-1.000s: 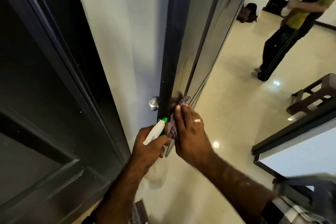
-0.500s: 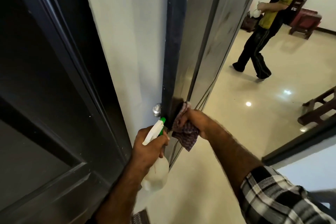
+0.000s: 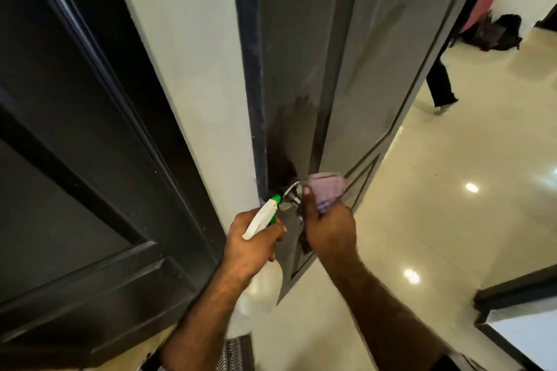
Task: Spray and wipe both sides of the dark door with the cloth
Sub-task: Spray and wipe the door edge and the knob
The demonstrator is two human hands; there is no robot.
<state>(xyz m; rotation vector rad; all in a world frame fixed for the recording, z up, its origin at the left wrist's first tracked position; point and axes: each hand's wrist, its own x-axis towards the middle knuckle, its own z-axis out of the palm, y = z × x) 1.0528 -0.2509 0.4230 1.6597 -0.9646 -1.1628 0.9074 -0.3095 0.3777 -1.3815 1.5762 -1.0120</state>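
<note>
The dark door (image 3: 301,54) stands open in front of me, seen nearly edge-on, its glossy face turned to the right. My left hand (image 3: 250,244) grips a white spray bottle (image 3: 260,217) with a green nozzle pointing at the door edge; the bottle's pale body (image 3: 259,292) hangs below the hand. My right hand (image 3: 328,229) holds a pinkish checked cloth (image 3: 325,190) against the door face beside a metal handle (image 3: 291,193). A wet dark smear shows on the door above the cloth.
A second dark panelled door (image 3: 75,190) fills the left, with a white wall strip (image 3: 193,69) between. Shiny cream floor (image 3: 452,190) spreads to the right. Another person's leg (image 3: 440,84) and dark bags (image 3: 494,30) are at the far right. A dark frame (image 3: 512,292) is low right.
My right hand with the cloth has shifted slightly down and right along the door by the handle. The view has moved closer. The other person has walked mostly behind the door.
</note>
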